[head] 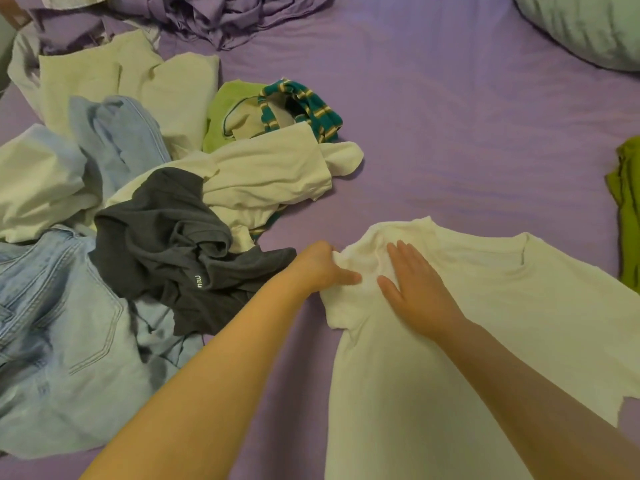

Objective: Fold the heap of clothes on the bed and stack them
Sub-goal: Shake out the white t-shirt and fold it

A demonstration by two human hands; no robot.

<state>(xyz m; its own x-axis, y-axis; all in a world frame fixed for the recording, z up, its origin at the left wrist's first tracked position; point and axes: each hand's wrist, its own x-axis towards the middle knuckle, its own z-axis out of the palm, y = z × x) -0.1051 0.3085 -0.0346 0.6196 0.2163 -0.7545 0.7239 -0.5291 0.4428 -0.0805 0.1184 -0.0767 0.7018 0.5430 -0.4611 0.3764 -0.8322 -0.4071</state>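
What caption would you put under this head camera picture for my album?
Left hand pinches the sleeve of a white T-shirt while the right hand presses it flat on the purple bed.

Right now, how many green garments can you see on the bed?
2. A light green top lies at the far edge of the heap, partly under a teal striped piece. An olive green garment sits at the right edge, cut off by the frame. The heap may hide others.

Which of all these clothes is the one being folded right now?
The white T-shirt spread flat apart from the heap; the left hand pinches its sleeve, the right hand presses it.
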